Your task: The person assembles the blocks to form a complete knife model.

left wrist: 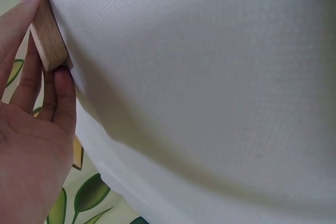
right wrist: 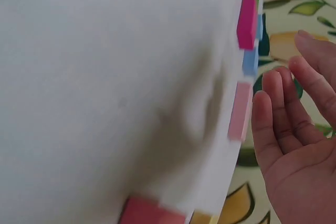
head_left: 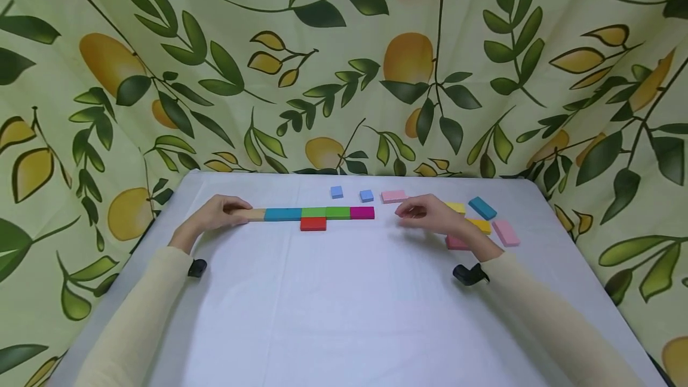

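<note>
At the left end of a row of blocks, my left hand [head_left: 217,215] pinches a plain wooden block [head_left: 257,215], thumb on one side and fingers on the other. Rightward from it run a blue block [head_left: 283,214], two green blocks [head_left: 338,213] and a magenta block [head_left: 362,212], end to end. A red block [head_left: 313,224] lies against the near side of the left green one. To the right of the magenta block, my right hand [head_left: 427,212] hovers over the cloth, fingers loosely bent and holding nothing. In the right wrist view a pink block [right wrist: 241,111] appears beside its fingertips.
Two small light blue blocks [head_left: 366,196] and a pink block [head_left: 394,196] lie behind the row. Under and beyond my right forearm are yellow blocks [head_left: 480,226], a teal block [head_left: 482,208], another pink block [head_left: 506,233] and a dark pink block [head_left: 457,243]. Patterned fabric [head_left: 344,76] hangs behind the white-covered table [head_left: 333,315].
</note>
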